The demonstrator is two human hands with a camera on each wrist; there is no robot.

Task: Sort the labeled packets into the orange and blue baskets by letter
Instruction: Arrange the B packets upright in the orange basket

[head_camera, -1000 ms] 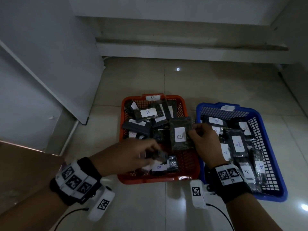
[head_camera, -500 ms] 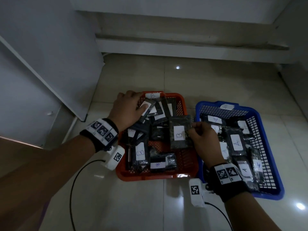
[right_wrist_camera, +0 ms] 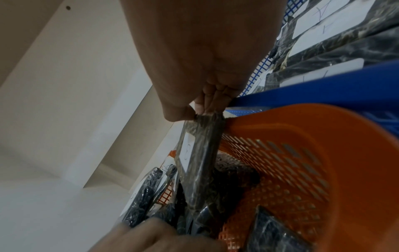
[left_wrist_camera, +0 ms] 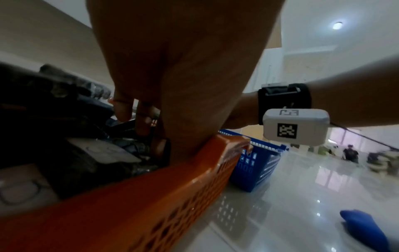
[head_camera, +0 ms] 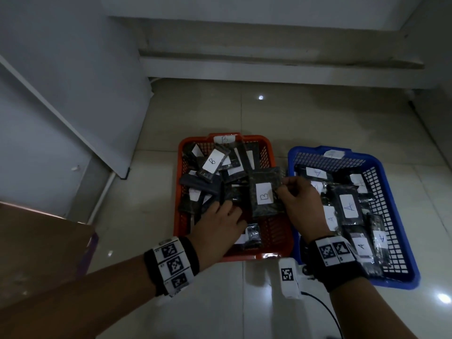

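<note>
The orange basket holds several dark packets with white B labels. Beside it on the right, the blue basket holds several A packets. My right hand pinches the right edge of a dark B packet and holds it over the orange basket; the right wrist view shows the same pinch at the packet's top edge. My left hand reaches into the front of the orange basket. Its fingers curl down onto a dark packet in the pile.
Both baskets sit on a glossy tiled floor. A white panel leans at the left, with brown cardboard at the near left. A low ledge runs along the back wall. A blue object lies on the floor behind.
My left hand has come back from the far left corner of the orange basket to its front, down among the packets. My right hand still holds the B packet in the same place.
</note>
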